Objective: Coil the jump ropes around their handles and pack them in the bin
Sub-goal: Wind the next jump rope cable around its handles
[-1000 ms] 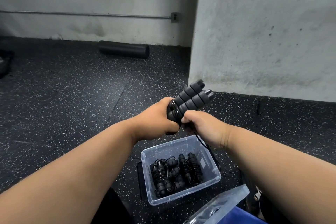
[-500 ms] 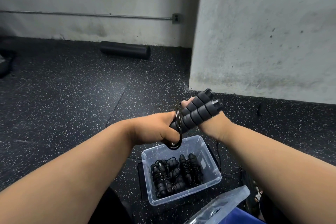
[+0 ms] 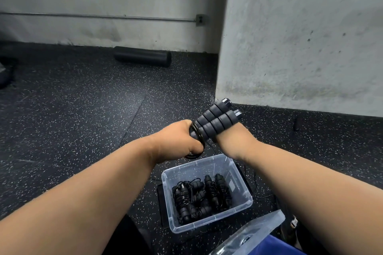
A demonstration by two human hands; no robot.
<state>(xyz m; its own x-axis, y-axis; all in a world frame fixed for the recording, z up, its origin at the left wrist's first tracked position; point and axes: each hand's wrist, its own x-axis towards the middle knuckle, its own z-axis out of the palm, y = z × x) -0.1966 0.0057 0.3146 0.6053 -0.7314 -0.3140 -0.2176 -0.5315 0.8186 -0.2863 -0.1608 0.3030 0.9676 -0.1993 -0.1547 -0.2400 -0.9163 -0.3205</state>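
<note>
Head view, from the left: the left hand is curled tight round the near end of two black ribbed handles, held side by side and tilted up to the right. Black rope loops round the handles just beside its thumb and hangs in a small loop under the fist. Next, the right hand sits behind and beneath the handles, its back to the camera; its fingers are hidden, so I cannot tell how far they are closed or whether they grip. Below the hands, on the speckled floor, a clear bin holds several coiled jump ropes. A foam roller lies by the far wall.
</note>
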